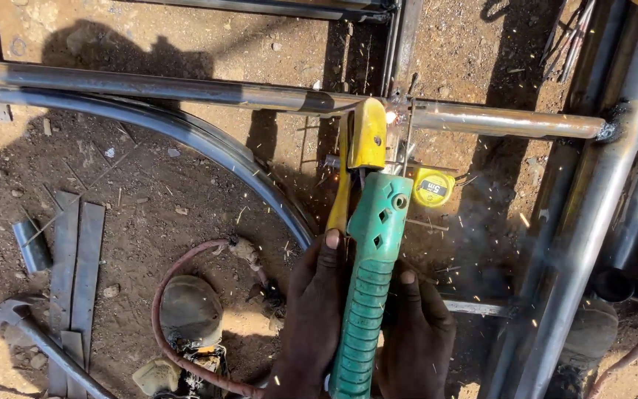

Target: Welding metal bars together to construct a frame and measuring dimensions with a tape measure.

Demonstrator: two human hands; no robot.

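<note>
while both hands gripped the green electrode holder [369, 295], the left hand [311, 318] and right hand [416, 332] closed round its ribbed handle, its yellow jaw [367, 134] sat at the sparking joint on the horizontal steel tube [496, 120]. sparks could, i judged, burn the bare hands or scorch the red cable [175, 273] on the dirt ground [149, 214]. a round yellow tape measure [433, 187] with a pale label lay just right of the holder.

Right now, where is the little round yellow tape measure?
In the head view, the round yellow tape measure lies on the dirt ground right of centre, just below the horizontal steel pipe and beside the green-handled welding electrode holder.
</note>
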